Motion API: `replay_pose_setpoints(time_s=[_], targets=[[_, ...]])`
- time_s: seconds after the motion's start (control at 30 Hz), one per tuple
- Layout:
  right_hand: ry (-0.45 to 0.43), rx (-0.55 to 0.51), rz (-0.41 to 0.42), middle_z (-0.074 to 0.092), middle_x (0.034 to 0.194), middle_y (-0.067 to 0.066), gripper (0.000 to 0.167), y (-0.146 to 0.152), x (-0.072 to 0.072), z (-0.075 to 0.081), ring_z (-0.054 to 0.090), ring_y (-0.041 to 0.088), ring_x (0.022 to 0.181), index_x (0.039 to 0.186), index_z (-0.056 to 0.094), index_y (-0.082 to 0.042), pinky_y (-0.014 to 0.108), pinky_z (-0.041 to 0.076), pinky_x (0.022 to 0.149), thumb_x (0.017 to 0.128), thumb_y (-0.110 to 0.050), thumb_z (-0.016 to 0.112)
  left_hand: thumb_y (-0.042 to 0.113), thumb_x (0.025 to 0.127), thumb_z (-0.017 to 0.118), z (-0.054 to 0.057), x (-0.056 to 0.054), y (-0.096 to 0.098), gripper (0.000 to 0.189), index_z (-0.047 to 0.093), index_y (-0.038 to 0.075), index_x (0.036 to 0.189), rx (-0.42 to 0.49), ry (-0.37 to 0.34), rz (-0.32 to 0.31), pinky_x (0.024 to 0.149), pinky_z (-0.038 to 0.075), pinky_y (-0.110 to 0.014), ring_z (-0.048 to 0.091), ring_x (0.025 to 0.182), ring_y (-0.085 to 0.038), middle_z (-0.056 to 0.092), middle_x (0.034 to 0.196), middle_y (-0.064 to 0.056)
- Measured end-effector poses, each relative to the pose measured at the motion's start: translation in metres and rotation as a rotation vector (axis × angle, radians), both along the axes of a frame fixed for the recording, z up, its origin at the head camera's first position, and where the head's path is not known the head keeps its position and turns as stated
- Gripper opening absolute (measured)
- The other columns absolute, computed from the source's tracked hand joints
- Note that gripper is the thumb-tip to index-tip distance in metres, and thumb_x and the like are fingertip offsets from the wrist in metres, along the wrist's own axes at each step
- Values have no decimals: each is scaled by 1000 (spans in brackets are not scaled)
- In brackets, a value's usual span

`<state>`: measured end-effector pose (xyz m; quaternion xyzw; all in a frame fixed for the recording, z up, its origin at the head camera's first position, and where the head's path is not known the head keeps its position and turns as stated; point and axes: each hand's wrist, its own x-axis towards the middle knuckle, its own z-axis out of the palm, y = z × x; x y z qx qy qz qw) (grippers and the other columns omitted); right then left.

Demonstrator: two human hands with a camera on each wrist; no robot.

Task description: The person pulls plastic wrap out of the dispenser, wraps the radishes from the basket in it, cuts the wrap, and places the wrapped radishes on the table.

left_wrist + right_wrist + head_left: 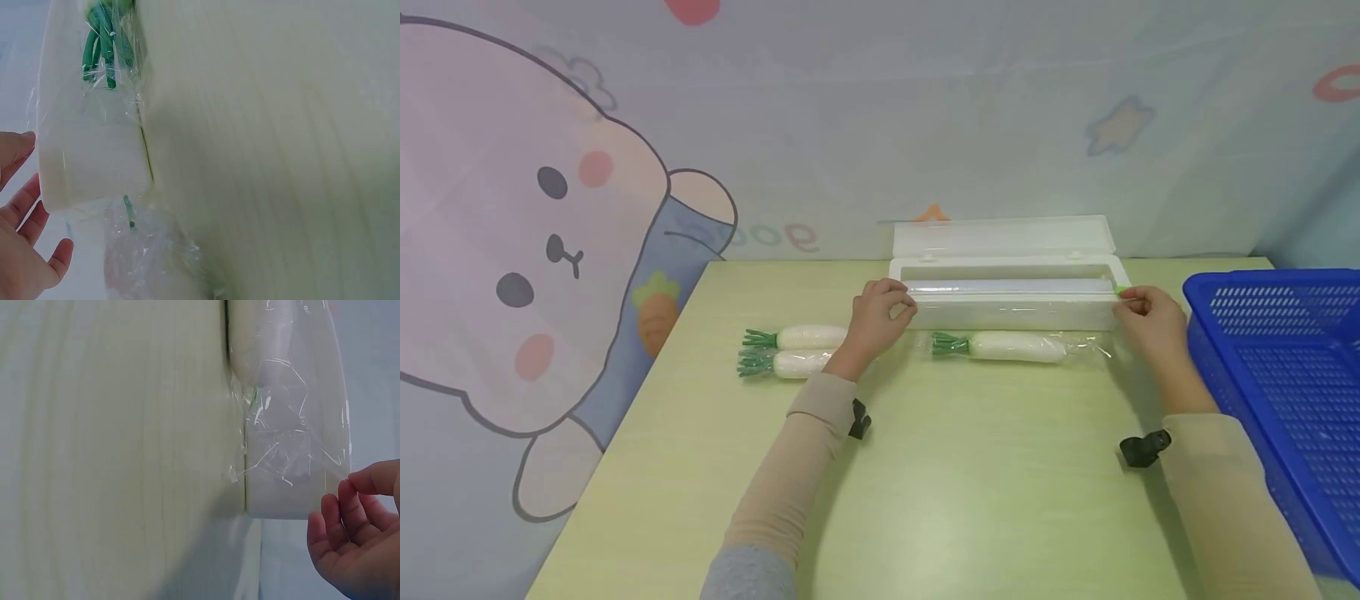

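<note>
A white cling film dispenser [1015, 312] stands at the back of the table, its lid [1003, 237] raised and a roll [1007, 286] inside. Clear cling film [294, 394] stretches over its front. At the dispenser's left end, my left hand [880, 315] has thumb and fingers curled at the film's edge. Thumb and index finger of my right hand [1153, 321] pinch the film's corner at the right end, beside a green tab [1121, 290]. A film-wrapped white radish [1018, 346] with green stalks lies in front of the dispenser.
Two more white radishes [808, 337] lie side by side to the left, partly hidden by my left arm. A blue plastic basket [1225, 367] stands at the right. Behind the table [970, 483] hangs a printed cloth [880, 125].
</note>
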<state>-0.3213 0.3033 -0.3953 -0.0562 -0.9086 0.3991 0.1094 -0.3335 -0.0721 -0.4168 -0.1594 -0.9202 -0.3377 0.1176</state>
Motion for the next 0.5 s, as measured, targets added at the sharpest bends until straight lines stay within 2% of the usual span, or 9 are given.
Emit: replay_pose_setpoints(time_s=[0.07, 0.17, 0.23, 0.3, 0.4, 0.5], targets=[[8, 35, 41, 60, 92, 7, 37, 1, 3, 0, 45, 1, 76, 122, 59, 5, 19, 37, 65, 95, -18, 50, 20, 94, 63, 1, 1, 0, 16, 72, 7, 97, 8, -6, -6, 97, 32, -52, 44, 121, -26, 59, 123, -7], [0, 74, 100, 60, 108, 24, 38, 1, 8, 2, 52, 17, 90, 123, 59, 7, 20, 38, 70, 99, -20, 47, 20, 94, 63, 2, 3, -1, 16, 72, 7, 97, 21, -18, -12, 98, 31, -52, 43, 123, -28, 57, 125, -8], [-18, 85, 127, 59, 114, 29, 39, 1, 10, 3, 53, 29, 98, 122, 58, 8, 23, 38, 72, 101, -21, 45, 20, 93, 63, 3, 5, -1, 16, 72, 7, 96, 28, -26, -16, 99, 31, -53, 42, 124, -29, 57, 127, -8], [-29, 92, 144, 58, 115, 31, 38, 2, 13, 4, 53, 36, 103, 120, 58, 9, 25, 38, 73, 102, -21, 44, 20, 93, 63, 4, 8, -2, 16, 72, 7, 96, 34, -32, -21, 99, 30, -53, 42, 124, -30, 56, 127, -9], [-21, 107, 164, 58, 113, 31, 37, 4, 17, 4, 52, 35, 100, 118, 58, 9, 27, 38, 73, 102, -21, 44, 19, 93, 63, 5, 13, -3, 15, 72, 7, 94, 37, -39, -32, 100, 29, -54, 42, 124, -30, 56, 128, -9], [0, 110, 186, 60, 110, 29, 35, 7, 21, 2, 53, 22, 92, 116, 59, 9, 23, 38, 71, 101, -20, 46, 19, 92, 64, 5, 17, -5, 14, 72, 8, 93, 37, -46, -56, 101, 29, -53, 42, 123, -29, 56, 127, -9]])
